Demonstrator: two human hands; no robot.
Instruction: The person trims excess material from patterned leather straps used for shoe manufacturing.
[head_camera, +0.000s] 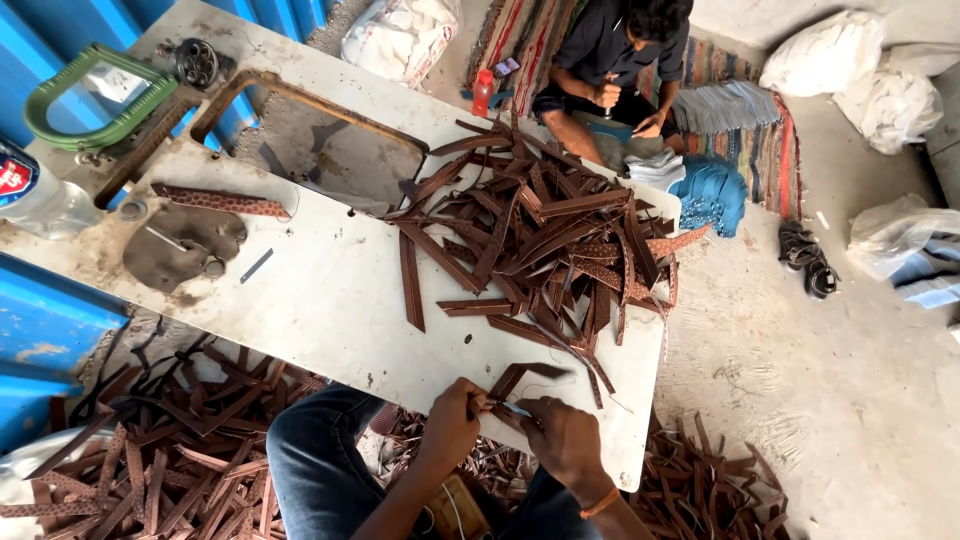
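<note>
Both hands at the near edge of the worktop (330, 300); left hand (452, 418) pinches one end of a brown strap (522, 378), fingers closed on it; right hand (562, 435) just beside, closed on a thin pale tool (514, 408), kind unclear; strap runs up and away rightward; big strap pile (550, 240) lies beyond.

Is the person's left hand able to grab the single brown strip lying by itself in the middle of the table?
Probably yes. The left hand is busy pinching a strip piece at the near edge, but the single strip lies just ahead on bare table, with nothing between them.
</note>
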